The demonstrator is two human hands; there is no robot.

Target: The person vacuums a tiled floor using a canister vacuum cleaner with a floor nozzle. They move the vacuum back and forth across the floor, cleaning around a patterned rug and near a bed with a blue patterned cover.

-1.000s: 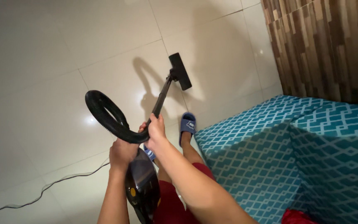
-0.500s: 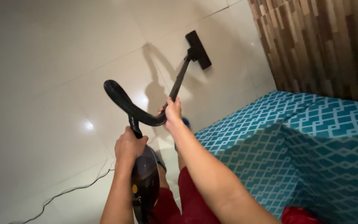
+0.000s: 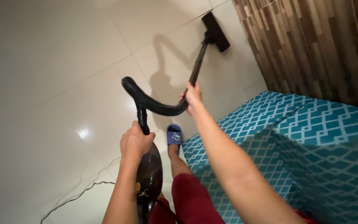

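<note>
White tiles lie open leftward; left hand (image 3: pixel 134 142) clamps canister (image 3: pixel 148 176), right hand (image 3: pixel 193 97) wand (image 3: pixel 197 68), nozzle (image 3: pixel 215 25) near wall (image 3: pixel 311 45).

One head-worn camera looks steeply down and forward — forearms close at the lower frame, tiled floor (image 3: pixel 54 62) beyond, wood-patterned wall (image 3: pixel 311 45) upper right.

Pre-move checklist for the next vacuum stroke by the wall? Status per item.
1. Right hand closed on the wand: ok.
2. Left hand gripping the vacuum body at its top: ok.
3. Floor head flat on the tile floor: cannot tell.
4. Floor head apart from the wood-pattern wall: ok, though close.
5. Hose free of kinks: ok, one smooth loop.
6. Power cord away from the slippered foot: ok.
</note>
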